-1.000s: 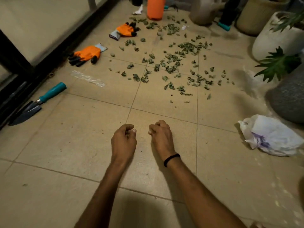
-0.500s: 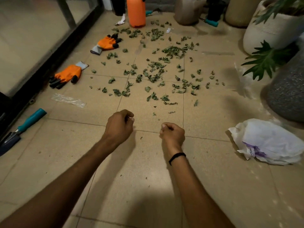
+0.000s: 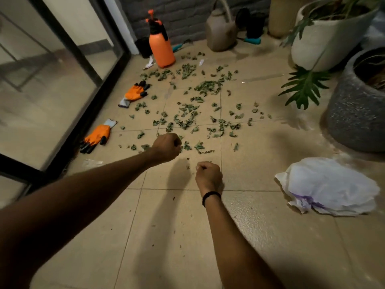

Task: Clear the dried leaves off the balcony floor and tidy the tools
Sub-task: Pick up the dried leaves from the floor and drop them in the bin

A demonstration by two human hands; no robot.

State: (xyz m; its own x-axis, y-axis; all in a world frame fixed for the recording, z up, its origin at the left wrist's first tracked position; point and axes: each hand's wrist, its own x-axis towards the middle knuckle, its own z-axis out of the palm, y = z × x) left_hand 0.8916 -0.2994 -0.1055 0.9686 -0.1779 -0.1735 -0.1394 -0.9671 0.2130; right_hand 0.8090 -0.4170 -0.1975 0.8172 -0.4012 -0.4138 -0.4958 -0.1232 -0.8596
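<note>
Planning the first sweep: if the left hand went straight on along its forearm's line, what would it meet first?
Probably the dried leaves lying just beyond the left hand, though its height above the floor is unclear.

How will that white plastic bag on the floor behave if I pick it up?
Probably floppy: the white plastic bag lies crumpled and wrinkled, so it should sag from wherever you pinch it. Likely light, since it looks thin, though I can't see inside. Pushed, it may slide on the glossy floor tiles rather than roll.
</note>
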